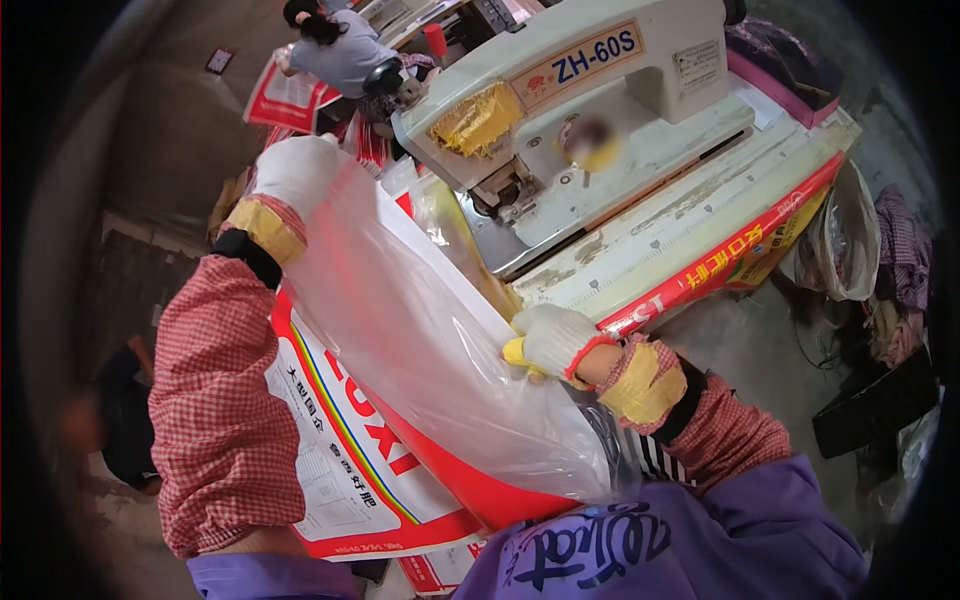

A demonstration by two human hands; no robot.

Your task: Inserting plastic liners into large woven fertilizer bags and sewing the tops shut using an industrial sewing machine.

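Observation:
A red and white printed sack [370, 440] with a rainbow stripe slants across my lap, with a clear plastic liner [440, 350] lying loosely over it. At the far left end, my left hand [292, 178], in a white knit glove, is closed on the liner; its fingertips are mostly hidden. Close to the near edge of the machine table, my right hand [560, 342] wears a similar glove with yellow fingertips and pinches the sack's edge. Beyond both hands stands a pale industrial sewing machine [640, 130], its needle area [495, 195] just past the sack's edge.
The machine's worn white table [640, 255] has a red and yellow printed strip [730, 250] along its front. A plastic bag [845, 235] hangs at its right end. Another person [345, 50] works at the upper left beside red and white sacks [285, 95].

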